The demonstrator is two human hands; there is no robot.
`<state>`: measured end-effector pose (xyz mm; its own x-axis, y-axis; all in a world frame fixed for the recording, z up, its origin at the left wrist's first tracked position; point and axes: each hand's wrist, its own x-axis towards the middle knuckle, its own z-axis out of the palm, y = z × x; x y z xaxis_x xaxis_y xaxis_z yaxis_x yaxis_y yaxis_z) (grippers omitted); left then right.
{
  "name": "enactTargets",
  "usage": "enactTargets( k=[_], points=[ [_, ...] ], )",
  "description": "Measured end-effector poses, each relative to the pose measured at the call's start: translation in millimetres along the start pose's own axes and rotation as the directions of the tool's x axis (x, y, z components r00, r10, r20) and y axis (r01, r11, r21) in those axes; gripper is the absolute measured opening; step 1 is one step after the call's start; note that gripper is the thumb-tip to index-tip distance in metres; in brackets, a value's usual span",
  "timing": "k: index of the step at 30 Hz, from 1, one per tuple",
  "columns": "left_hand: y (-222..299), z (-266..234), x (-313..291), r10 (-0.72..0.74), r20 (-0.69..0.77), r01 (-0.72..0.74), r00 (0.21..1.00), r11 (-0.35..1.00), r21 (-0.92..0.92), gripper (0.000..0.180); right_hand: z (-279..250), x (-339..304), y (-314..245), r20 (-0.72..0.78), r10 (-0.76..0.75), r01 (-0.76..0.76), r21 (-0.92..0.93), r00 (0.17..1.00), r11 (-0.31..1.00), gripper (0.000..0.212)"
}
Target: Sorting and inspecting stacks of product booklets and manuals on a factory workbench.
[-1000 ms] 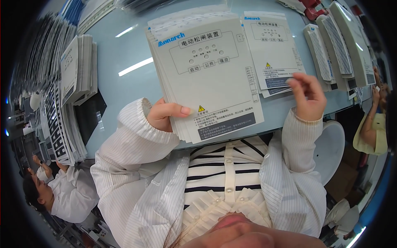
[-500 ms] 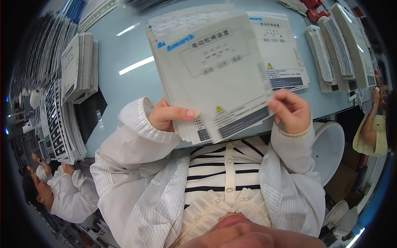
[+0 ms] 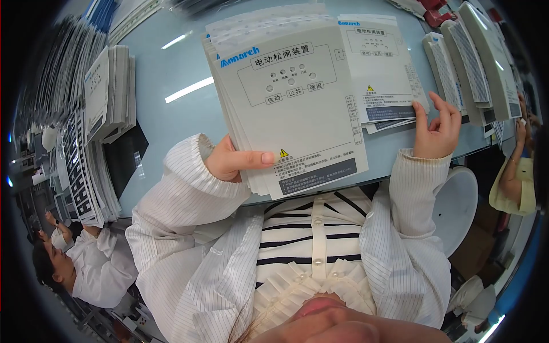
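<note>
My left hand (image 3: 231,160) grips a thick stack of printed white panel sheets (image 3: 303,126) at its lower left corner, thumb on top and the other fingers out of sight underneath. The top sheet lies flat on the stack, showing blue and black print, small round marks and a yellow warning triangle. Some sheets behind it fan out past the left and upper edges. My right hand (image 3: 437,131) holds nothing, fingers apart and partly bent, at the lower right edge of a second pile of the same sheets (image 3: 380,74) on the table.
Upright bundles of sheets (image 3: 497,63) stand at the right of the glossy table (image 3: 166,126). More stacked panels (image 3: 108,91) fill the left side. A red tool (image 3: 437,11) lies at the far right. Below the table edge is a white round stool (image 3: 457,211). Other people sit at both sides.
The top sheet, lifted at its right edge before, now rests flat on the held stack. My right hand has let go of it and moved right to the second pile.
</note>
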<state>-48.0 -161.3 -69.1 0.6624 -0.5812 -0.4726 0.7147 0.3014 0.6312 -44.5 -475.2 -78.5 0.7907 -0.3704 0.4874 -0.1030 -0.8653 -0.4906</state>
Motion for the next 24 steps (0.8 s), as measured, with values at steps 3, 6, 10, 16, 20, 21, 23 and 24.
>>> enactTargets(
  k=[3, 6, 10, 16, 20, 21, 23, 24],
  points=[
    [-2, -4, 1, 0.016, 0.012, -0.017, 1.0, 0.999, 0.037, 0.075, -5, -8, -14, 0.016, -0.008, 0.006, 0.128, 1.0, 0.992, 0.028],
    [-3, -3, 1, 0.036, 0.001, -0.036, 0.999, 0.999, 0.037, 0.077, -15, -20, -25, 0.436, -0.102, -0.194, 0.581, 0.894, 0.79, 0.026],
    [-3, -3, 1, 0.05, 0.008, -0.051, 0.999, 0.997, 0.05, 0.079, -21, -24, -40, 0.727, -0.217, -0.412, 0.579, 0.651, 0.704, 0.023],
    [-2, -1, 1, 0.024, -0.012, -0.023, 1.0, 0.997, 0.068, 0.079, -19, -27, -39, 0.73, -0.197, -0.436, 0.577, 0.654, 0.691, 0.022],
    [0, -2, 2, 0.04, 0.007, -0.04, 0.999, 0.994, 0.098, 0.08, -19, -28, -37, 0.701, -0.159, -0.439, 0.589, 0.695, 0.679, 0.02],
    [-1, -4, 3, 0.053, 0.025, -0.056, 0.998, 0.993, 0.108, 0.08, -19, -28, -37, 0.701, -0.159, -0.439, 0.589, 0.695, 0.678, 0.02],
    [-4, -7, 4, 0.063, 0.024, -0.065, 0.998, 0.993, 0.097, 0.08, -21, -27, -34, 0.68, -0.065, -0.477, 0.576, 0.73, 0.664, 0.021],
    [-5, -7, 5, 0.073, 0.021, -0.075, 0.997, 0.994, 0.085, 0.079, -21, -26, -32, 0.679, -0.065, -0.476, 0.576, 0.731, 0.665, 0.021]
  ],
)
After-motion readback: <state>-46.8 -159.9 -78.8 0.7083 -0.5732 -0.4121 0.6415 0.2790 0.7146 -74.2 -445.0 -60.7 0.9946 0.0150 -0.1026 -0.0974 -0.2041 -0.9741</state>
